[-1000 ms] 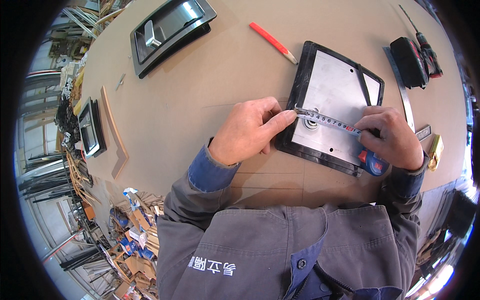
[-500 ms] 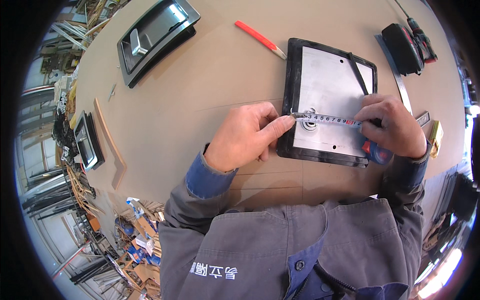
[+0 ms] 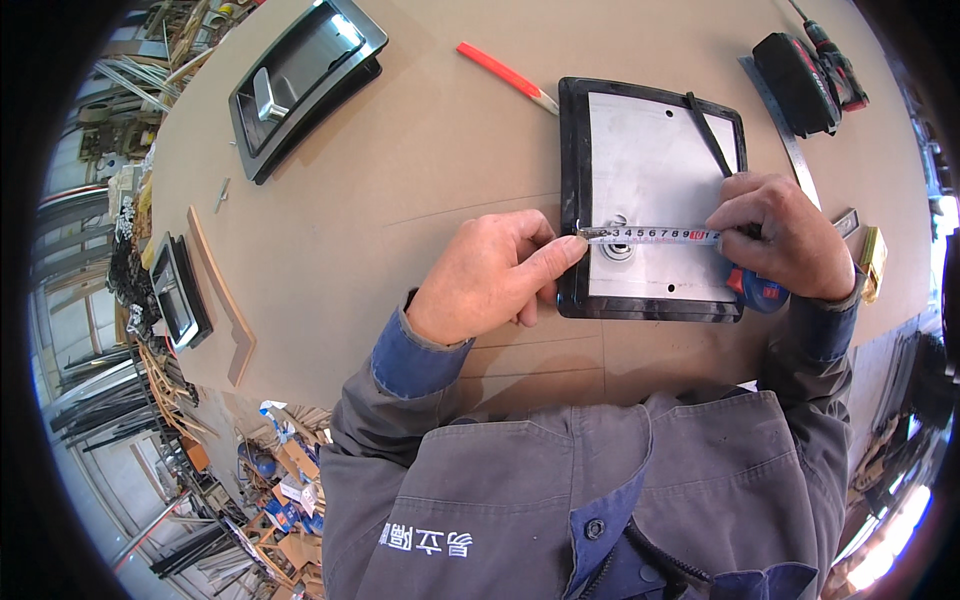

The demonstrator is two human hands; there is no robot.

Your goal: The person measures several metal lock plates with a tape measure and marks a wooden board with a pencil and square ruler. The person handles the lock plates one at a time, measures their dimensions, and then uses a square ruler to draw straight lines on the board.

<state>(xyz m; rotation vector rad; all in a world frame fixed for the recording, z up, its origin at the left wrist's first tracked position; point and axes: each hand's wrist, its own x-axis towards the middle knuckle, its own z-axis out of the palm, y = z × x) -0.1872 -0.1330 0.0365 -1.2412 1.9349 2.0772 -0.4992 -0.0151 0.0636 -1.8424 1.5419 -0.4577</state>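
Black numerals and one red block run along the tape measure (image 3: 650,236); white characters mark the grey jacket (image 3: 510,465). It lies between the hands across the metal plate (image 3: 650,160), its left end pinched by the left hand (image 3: 490,275), its right part gripped in the curled right hand (image 3: 785,235).

tape measure (image 3: 765,292): blue-and-red case | panel (image 3: 640,170): silver-grey | rim (image 3: 575,160): black | pencil (image 3: 503,75): red | tabletop (image 3: 420,130): tan

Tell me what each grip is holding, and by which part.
A tape measure: left grip at its free end, right grip at its blue case end.
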